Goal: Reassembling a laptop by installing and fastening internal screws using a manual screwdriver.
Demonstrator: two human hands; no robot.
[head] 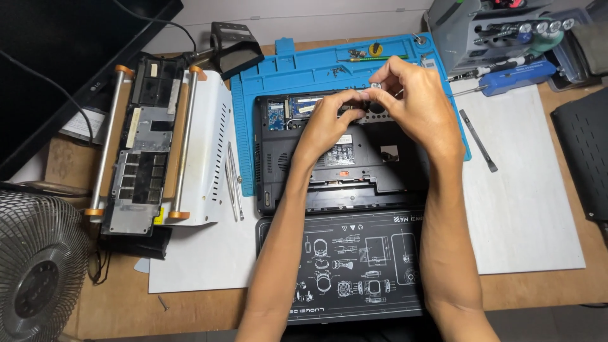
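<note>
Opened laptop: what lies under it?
The opened laptop lies on a blue work mat. The laptop covers the mat's middle, and both hands hide part of its open bay.

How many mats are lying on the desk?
3: a blue silicone mat under the opened laptop, a black printed mat in front of it, and a white mat at right. Others may be hidden.
</note>
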